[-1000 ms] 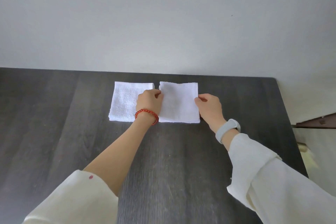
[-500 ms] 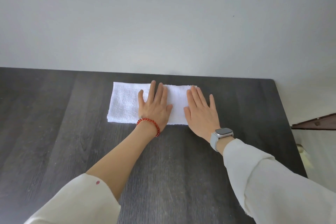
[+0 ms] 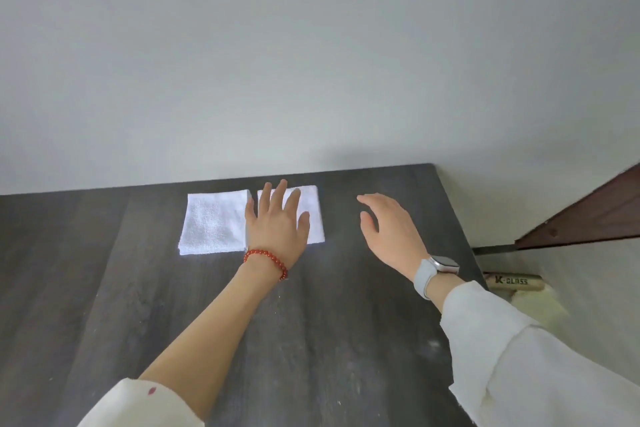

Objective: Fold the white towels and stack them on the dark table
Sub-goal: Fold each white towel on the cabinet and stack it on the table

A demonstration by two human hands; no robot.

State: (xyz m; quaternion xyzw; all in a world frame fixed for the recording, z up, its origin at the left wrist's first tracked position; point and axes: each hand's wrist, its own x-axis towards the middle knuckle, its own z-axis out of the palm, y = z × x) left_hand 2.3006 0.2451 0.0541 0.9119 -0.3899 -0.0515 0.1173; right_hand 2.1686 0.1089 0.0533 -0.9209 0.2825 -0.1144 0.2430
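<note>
Two folded white towels lie side by side near the far edge of the dark table (image 3: 346, 340). The left towel (image 3: 213, 222) is uncovered. My left hand (image 3: 277, 222), with a red bead bracelet at the wrist, presses flat on the right towel (image 3: 311, 215) with fingers spread and straight. My right hand (image 3: 391, 229), with a grey watch at the wrist, hovers over bare table to the right of the towels, fingers relaxed and holding nothing.
A plain pale wall rises behind the table. Past the table's right edge a dark brown wooden panel (image 3: 588, 215) slants, and below it lies a tan tube (image 3: 512, 281) printed K-GLASS.
My right hand has lifted off the right towel and moved to the right over bare table. My left hand stays flat on that towel. The view has tilted.
</note>
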